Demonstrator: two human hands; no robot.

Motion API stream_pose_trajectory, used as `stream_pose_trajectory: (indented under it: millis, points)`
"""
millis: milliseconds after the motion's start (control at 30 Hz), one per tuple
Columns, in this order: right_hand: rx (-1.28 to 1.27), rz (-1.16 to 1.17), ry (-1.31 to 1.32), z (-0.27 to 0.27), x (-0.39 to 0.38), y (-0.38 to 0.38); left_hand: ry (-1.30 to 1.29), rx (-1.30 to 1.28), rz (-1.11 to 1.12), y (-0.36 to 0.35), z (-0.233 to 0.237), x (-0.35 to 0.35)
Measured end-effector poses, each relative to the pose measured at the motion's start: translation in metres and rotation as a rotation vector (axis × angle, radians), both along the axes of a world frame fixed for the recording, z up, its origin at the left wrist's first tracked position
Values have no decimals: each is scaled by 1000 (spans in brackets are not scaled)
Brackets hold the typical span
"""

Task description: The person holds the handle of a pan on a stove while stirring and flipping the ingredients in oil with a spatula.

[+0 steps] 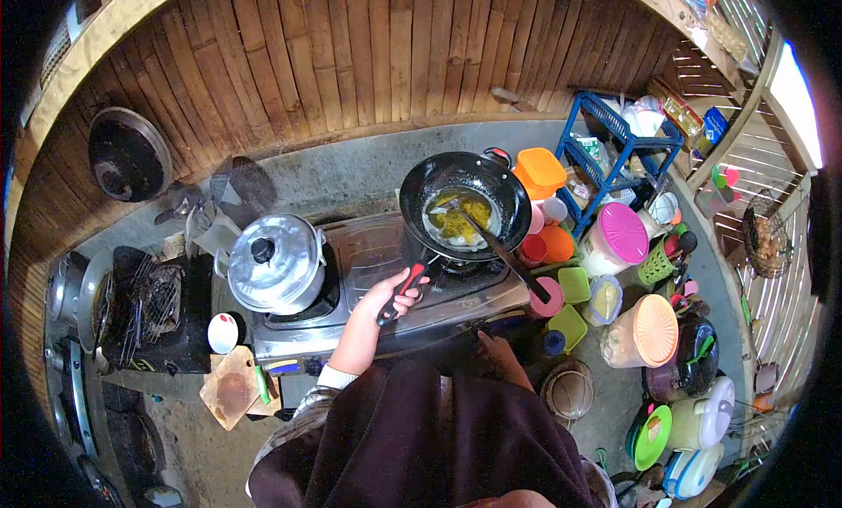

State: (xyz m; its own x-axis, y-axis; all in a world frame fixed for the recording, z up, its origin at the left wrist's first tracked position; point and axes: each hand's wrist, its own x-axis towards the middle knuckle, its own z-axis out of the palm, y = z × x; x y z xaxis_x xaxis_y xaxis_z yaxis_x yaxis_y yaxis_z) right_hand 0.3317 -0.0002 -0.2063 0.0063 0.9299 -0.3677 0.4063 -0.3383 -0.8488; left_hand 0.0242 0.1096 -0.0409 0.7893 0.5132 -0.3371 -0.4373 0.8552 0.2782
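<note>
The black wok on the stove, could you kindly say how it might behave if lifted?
The black wok would probably feel front-heavy, as the left hand grips its near handle. The yellowish liquid may slosh, and the long-handled utensil across the rim might slide.

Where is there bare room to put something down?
The stove is bare between the silver pot and the wok, behind the left hand, but may be hot. The cutting board has bare wood left of the green item. Right of the stove, plastic tubs crowd together.

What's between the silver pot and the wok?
The head view shows the stove's metal top between the pot and the wok; nothing stands on that stretch.
</note>
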Motion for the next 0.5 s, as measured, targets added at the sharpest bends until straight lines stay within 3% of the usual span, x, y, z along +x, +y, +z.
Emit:
stream_pose_trajectory:
  millis: [167,233,467,500]
  points:
    - [-71,-30,-19,16,-6,2,31,1,-7,0,2,0]
    - [-225,-122,54,17,-7,3,32,2,-3,0,2,0]
    - [-212,-75,-103,2,1,8,18,-16,11,-1,3,1]
    - [-85,7,-112,3,3,5,18,-15,12,-1,2,1]
